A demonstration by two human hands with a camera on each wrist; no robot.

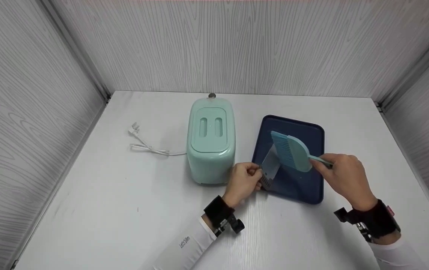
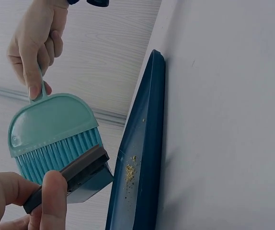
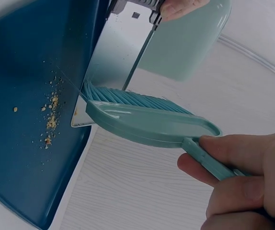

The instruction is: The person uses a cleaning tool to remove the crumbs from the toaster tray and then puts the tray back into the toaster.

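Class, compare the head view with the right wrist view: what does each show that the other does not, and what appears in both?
Only the head view shows the white power cord lying left of the toaster, the toaster's two top slots and the whole table.

Only the right wrist view shows the crumbs scattered on the tray.

Both show the mint toaster, the dark blue tray, the metal crumb plate held tilted over the tray by the left hand, and the teal brush held by its handle in the right hand.
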